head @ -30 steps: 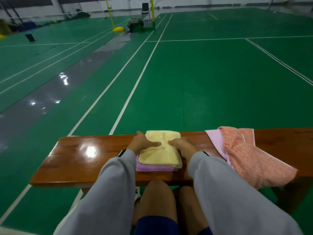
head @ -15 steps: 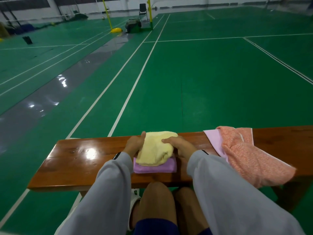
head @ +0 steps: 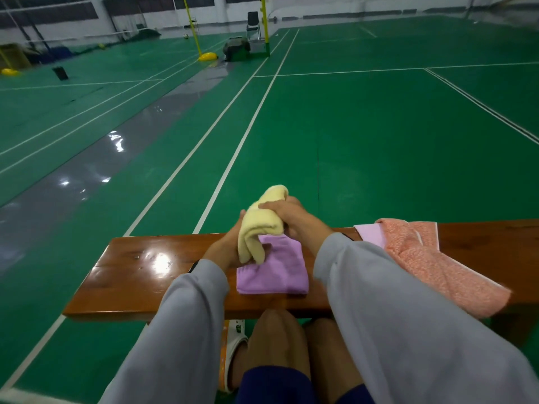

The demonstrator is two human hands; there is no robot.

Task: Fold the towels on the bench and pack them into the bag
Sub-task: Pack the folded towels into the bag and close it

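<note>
A folded yellow towel (head: 264, 225) is lifted off the wooden bench (head: 140, 275), bunched and drooping between both hands. My left hand (head: 226, 249) holds its lower left side, while my right hand (head: 287, 215) grips its upper part from the right. Beneath it a folded purple towel (head: 275, 271) lies flat on the bench. To the right, an unfolded orange-pink towel (head: 437, 263) lies spread over a lilac towel (head: 370, 236) and hangs over the bench's near edge. No bag is in view.
My knees (head: 294, 345) and a white shoe (head: 233, 342) sit below the bench's near edge. Beyond the bench stretches a green court floor (head: 350, 141) with white lines. Far off stand yellow net posts (head: 264, 24), a chair (head: 253, 23) and a dark bag-like object (head: 236, 48).
Both hands have raised the yellow towel off the purple one, bunching it; a second ago it lay flat on the stack under my hands.
</note>
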